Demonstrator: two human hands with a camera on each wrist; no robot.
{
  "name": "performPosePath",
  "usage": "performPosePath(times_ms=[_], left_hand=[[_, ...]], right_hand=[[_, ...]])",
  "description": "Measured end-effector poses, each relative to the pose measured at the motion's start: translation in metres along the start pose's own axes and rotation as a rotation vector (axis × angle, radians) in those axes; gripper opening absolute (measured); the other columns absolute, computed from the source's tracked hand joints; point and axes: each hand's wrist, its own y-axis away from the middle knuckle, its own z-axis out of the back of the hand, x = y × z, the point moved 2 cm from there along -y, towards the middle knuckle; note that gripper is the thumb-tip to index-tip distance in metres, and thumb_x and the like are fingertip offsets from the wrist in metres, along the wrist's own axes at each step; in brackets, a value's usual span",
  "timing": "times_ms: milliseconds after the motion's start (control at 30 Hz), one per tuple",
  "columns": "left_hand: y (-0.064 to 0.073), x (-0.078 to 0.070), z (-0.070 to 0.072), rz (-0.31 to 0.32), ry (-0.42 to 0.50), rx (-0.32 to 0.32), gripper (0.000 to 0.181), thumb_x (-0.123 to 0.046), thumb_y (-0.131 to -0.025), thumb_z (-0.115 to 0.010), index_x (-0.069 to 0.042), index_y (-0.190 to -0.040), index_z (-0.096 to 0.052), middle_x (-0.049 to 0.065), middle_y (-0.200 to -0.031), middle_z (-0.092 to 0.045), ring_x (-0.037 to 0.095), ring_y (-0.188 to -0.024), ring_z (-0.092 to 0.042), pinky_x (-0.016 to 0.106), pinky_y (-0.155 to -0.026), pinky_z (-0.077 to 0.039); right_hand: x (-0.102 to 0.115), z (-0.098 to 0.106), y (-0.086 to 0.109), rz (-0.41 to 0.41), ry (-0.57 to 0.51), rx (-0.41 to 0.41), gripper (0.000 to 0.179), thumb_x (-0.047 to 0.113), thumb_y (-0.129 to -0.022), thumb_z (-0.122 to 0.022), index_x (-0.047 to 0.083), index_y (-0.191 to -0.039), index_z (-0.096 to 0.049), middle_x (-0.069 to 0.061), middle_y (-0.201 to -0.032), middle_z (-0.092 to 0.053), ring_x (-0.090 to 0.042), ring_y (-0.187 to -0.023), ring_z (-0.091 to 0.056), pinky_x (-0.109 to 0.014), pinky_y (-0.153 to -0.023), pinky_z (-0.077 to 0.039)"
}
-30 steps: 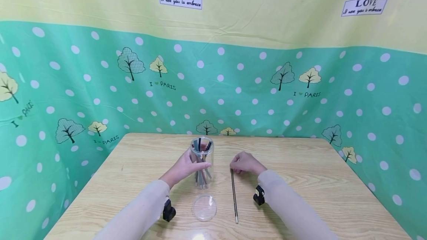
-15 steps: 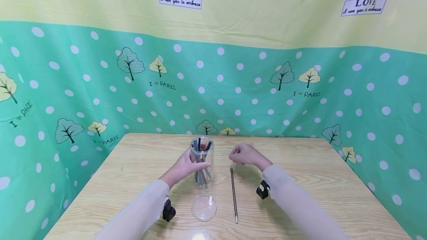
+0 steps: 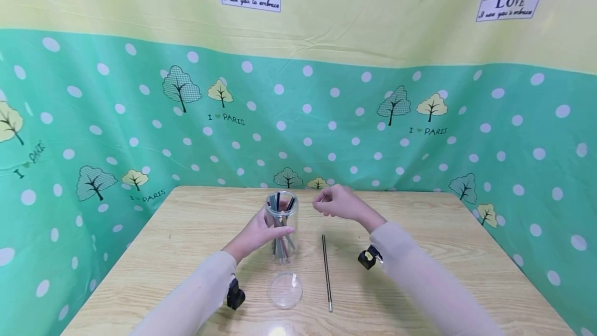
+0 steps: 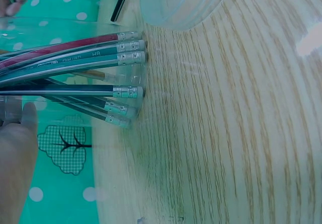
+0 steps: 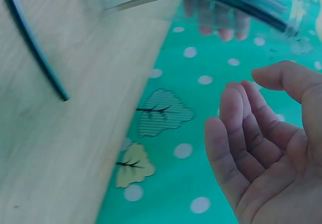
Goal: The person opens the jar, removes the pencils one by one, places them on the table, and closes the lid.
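Note:
A clear round jar (image 3: 293,224) holds several pencils (image 4: 75,68), eraser ends down. My left hand (image 3: 256,233) grips the jar from its left side, thumb across the front. Its fingertips show through the plastic in the right wrist view. Raised over the table to the right of the jar, my right hand (image 3: 343,203) holds nothing; in the right wrist view its palm (image 5: 276,183) shows, fingers loosely bent and thumb apart. One dark pencil with a pale stripe (image 3: 327,274) lies on the table below that hand, its silver end toward me.
A clear round lid (image 3: 286,290) lies on the wooden table (image 3: 186,242) in front of the jar. Behind the table hangs a green and yellow curtain (image 3: 261,134) with dots and trees. A small black camera sits at each wrist.
My right hand has left the far end of the pencil on the table and risen up and away from me. The left hand and jar stay put.

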Motion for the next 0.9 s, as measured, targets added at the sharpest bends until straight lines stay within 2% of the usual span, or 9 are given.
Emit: performPosePath(times_ms=[133, 267, 400, 600, 767, 900], left_hand=[[0.0, 0.0, 0.0, -0.005, 0.005, -0.001, 0.073, -0.02, -0.077, -0.075, -0.009, -0.137, -0.034, 0.003, -0.137, -0.042, 0.018, -0.124, -0.039, 0.038, -0.103, -0.03], [0.0, 0.0, 0.0, -0.013, 0.007, 0.0, 0.072, -0.019, -0.077, -0.074, -0.01, -0.137, -0.035, 0.003, -0.137, -0.042, 0.018, -0.124, -0.04, 0.039, -0.102, -0.031], [0.0, 0.0, 0.0, -0.013, 0.006, 0.005, 0.071, -0.019, -0.078, -0.074, -0.01, -0.136, -0.035, 0.003, -0.137, -0.042, 0.017, -0.124, -0.039, 0.037, -0.102, -0.031], [0.0, 0.001, 0.0, -0.019, 0.016, 0.024, 0.071, -0.019, -0.078, -0.073, -0.01, -0.137, -0.034, 0.005, -0.138, -0.039, 0.017, -0.126, -0.037, 0.038, -0.103, -0.03], [-0.005, 0.013, 0.002, -0.031, 0.034, 0.02, 0.07, -0.016, -0.079, -0.073, -0.013, -0.137, -0.034, 0.004, -0.138, -0.039, 0.018, -0.126, -0.037, 0.041, -0.103, -0.029], [-0.009, 0.025, 0.004, -0.041, 0.027, 0.011, 0.069, -0.012, -0.081, -0.07, -0.017, -0.139, -0.033, -0.001, -0.138, -0.039, 0.015, -0.126, -0.036, 0.043, -0.103, -0.029]], right_hand=[[0.017, 0.006, 0.002, 0.056, 0.022, -0.009, 0.012, 0.022, -0.086, -0.063, 0.011, -0.09, -0.067, -0.001, -0.074, -0.064, -0.024, -0.07, -0.062, -0.029, -0.057, -0.052], [0.032, 0.01, 0.003, 0.112, 0.037, -0.022, 0.012, 0.022, -0.085, -0.064, 0.011, -0.09, -0.067, 0.001, -0.074, -0.064, -0.021, -0.067, -0.062, -0.028, -0.058, -0.052], [0.04, 0.012, 0.002, 0.134, 0.051, -0.041, 0.011, 0.025, -0.085, -0.064, 0.015, -0.089, -0.067, 0.003, -0.077, -0.064, -0.015, -0.066, -0.062, -0.026, -0.059, -0.052], [0.049, 0.01, -0.002, 0.149, 0.064, -0.04, 0.012, 0.029, -0.084, -0.066, 0.018, -0.089, -0.067, 0.002, -0.076, -0.064, -0.013, -0.065, -0.06, -0.027, -0.059, -0.051], [0.055, 0.007, -0.006, 0.177, 0.09, -0.03, 0.01, 0.03, -0.083, -0.067, 0.021, -0.086, -0.067, 0.001, -0.075, -0.065, -0.012, -0.064, -0.058, -0.028, -0.057, -0.05], [0.06, 0.004, -0.009, 0.186, 0.115, -0.022, 0.008, 0.028, -0.082, -0.069, 0.022, -0.085, -0.066, 0.007, -0.073, -0.063, -0.01, -0.065, -0.058, -0.026, -0.059, -0.05]])
